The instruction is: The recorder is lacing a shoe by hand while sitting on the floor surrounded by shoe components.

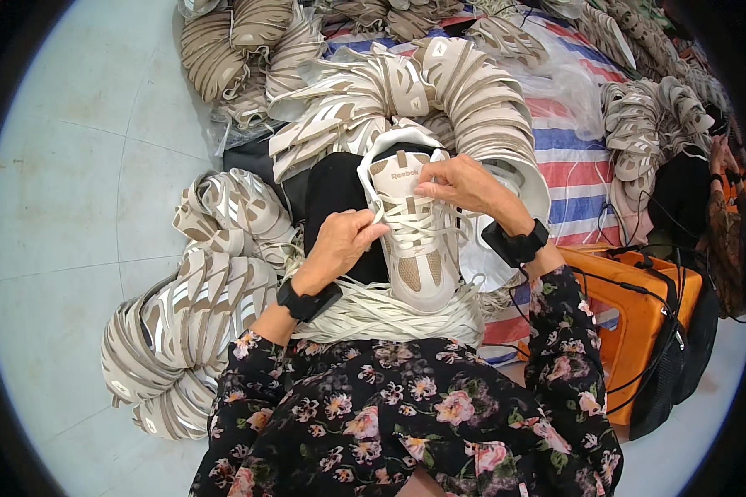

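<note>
A beige and white sneaker upper (423, 269) lies over my lap, toe toward me, with cream laces crossed over its tongue. At the left eyelet edge, my left hand (340, 244) is closed, thumb and fingers pinching a shoelace (379, 214). My right hand (464, 186) has its fingertips pinched together over the upper part of the tongue, near the top lace crossing; what lies between them is mostly covered by the fingers. A thick bundle of loose cream laces (365, 319) rests across my lap beneath the toe.
Curved stacks of similar uppers lie ahead (481, 108) and at my left (195, 323). An orange plastic stool (630, 331) with black cables stands at my right. Red, white and blue striped sheeting (572, 182) covers the floor ahead. Another person's arm (721, 199) shows at far right.
</note>
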Demonstrator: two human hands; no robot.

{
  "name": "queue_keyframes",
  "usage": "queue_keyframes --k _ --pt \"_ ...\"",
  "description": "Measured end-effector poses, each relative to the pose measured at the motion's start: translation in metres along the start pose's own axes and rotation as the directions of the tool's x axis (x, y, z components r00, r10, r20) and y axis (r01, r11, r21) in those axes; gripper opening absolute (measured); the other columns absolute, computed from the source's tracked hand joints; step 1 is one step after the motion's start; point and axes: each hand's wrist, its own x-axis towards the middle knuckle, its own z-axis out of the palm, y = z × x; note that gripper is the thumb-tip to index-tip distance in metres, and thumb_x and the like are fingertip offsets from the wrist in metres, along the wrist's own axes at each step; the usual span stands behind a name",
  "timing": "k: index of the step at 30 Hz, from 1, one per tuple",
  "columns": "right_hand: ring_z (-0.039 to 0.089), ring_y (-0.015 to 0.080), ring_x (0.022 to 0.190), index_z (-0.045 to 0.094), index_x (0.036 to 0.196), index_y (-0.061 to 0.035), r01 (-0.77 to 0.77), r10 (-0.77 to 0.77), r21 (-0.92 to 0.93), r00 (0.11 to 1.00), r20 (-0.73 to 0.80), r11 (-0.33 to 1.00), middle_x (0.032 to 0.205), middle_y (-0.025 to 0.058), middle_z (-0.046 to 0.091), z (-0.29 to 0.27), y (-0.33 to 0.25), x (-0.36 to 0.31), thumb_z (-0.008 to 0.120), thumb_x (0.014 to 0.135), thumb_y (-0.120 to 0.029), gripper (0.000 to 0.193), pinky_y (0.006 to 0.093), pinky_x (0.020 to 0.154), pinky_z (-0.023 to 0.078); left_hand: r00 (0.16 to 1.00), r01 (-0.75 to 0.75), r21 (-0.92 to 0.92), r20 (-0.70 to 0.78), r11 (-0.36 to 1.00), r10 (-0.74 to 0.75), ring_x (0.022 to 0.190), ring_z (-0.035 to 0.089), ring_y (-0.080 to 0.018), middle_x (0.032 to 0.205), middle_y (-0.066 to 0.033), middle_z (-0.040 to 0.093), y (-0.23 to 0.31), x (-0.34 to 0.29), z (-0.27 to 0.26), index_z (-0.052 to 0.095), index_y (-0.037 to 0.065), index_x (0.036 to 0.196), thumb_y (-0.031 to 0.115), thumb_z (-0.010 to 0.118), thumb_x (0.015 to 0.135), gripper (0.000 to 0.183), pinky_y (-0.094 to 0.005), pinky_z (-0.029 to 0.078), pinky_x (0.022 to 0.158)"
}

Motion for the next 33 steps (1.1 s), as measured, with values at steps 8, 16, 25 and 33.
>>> queue_keyframes --k 8,16,25,33 --pt "0.050 0.0334 0.057 0.060 0.074 -0.0018 0.024 -0.024 0.014 0.999 0.025 1.000 0.061 0.0179 0.052 -0.002 -0.003 0.009 0.059 0.081 -0.030 0.029 0.0398 0.053 0.039 0.947 0.172 -0.930 0.066 0.324 -0.313 0.041 0.035 -0.0104 0.045 0.0014 0.035 -0.019 -0.023 -0.061 0.041 0.011 0.056 0.023 0.051 0.088 0.035 -0.0274 0.038 0.047" --pt "0.036 0.0216 0.048 0.056 0.072 -0.0002 0.077 -0.077 -0.001 0.997 0.003 0.997 0.053 0.0127 0.042 0.002 0.003 0.009 0.059 0.083 -0.028 0.030 0.0341 0.047 0.034 0.807 -0.421 -0.816 -0.139 -0.395 -0.573 0.041 0.027 -0.0106 0.047 0.0027 0.025 -0.105 -0.082 -0.142 0.033 0.014 0.055 0.020 0.044 0.091 0.038 -0.0294 0.039 0.055" --pt "0.048 0.0276 0.097 0.061 0.098 -0.0102 0.165 -0.216 -0.181 0.926 -0.310 0.969 0.100 0.0108 0.053 -0.014 0.000 -0.045 0.069 0.067 -0.019 0.032 0.0364 0.080 0.040 0.690 0.575 -0.344 -0.284 0.742 -0.666 0.068 0.054 -0.0124 0.072 -0.0057 0.058 -0.119 -0.097 -0.096 0.057 0.002 0.082 0.022 0.054 0.086 0.021 -0.0285 0.045 0.067" --pt "0.037 0.0329 0.115 0.059 0.077 -0.0063 0.075 -0.069 0.081 0.994 -0.081 0.994 0.127 0.0155 0.038 0.024 -0.032 -0.086 0.071 0.068 -0.021 0.021 0.0362 0.095 0.033 0.964 0.098 -0.343 -0.199 0.934 -0.174 0.070 0.056 -0.0159 0.079 -0.0081 0.059 -0.035 -0.008 -0.038 0.057 0.002 0.091 0.015 0.062 0.081 0.017 -0.0263 0.046 0.065"
